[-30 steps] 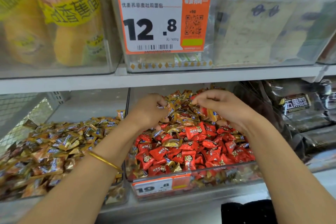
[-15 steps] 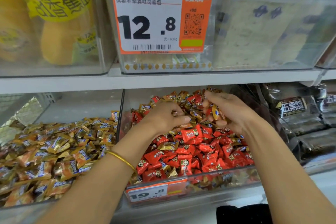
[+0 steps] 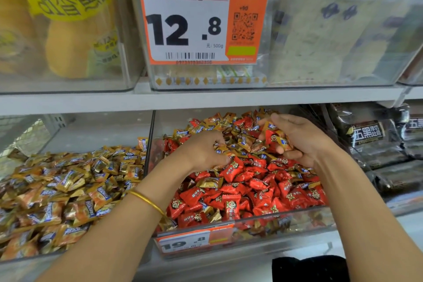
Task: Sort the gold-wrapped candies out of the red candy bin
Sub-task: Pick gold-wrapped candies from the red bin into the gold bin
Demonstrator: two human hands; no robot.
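A clear bin (image 3: pixel 247 231) on the lower shelf holds red-wrapped candies (image 3: pixel 231 170) with gold-wrapped candies (image 3: pixel 242 142) heaped over its back half. My left hand (image 3: pixel 201 151) is inside the bin, fingers curled into the gold candies at the middle. At the back right of the bin, my right hand (image 3: pixel 297 139) is cupped palm up, and it holds a few gold candies and a red one (image 3: pixel 277 137). One gold candy (image 3: pixel 209 182) lies among the red ones near the front.
To the left, a second clear bin (image 3: pixel 13 258) is full of gold-wrapped candies (image 3: pixel 68 190). Dark bread packs (image 3: pixel 377 144) lie to the right. The upper shelf (image 3: pixel 206 98) with an orange 12.8 price tag (image 3: pixel 201 18) hangs just above the bins.
My right hand has turned palm up and lifted a few candies at the back right. My left hand has slid forward and down into the gold candies. The view has shifted closer.
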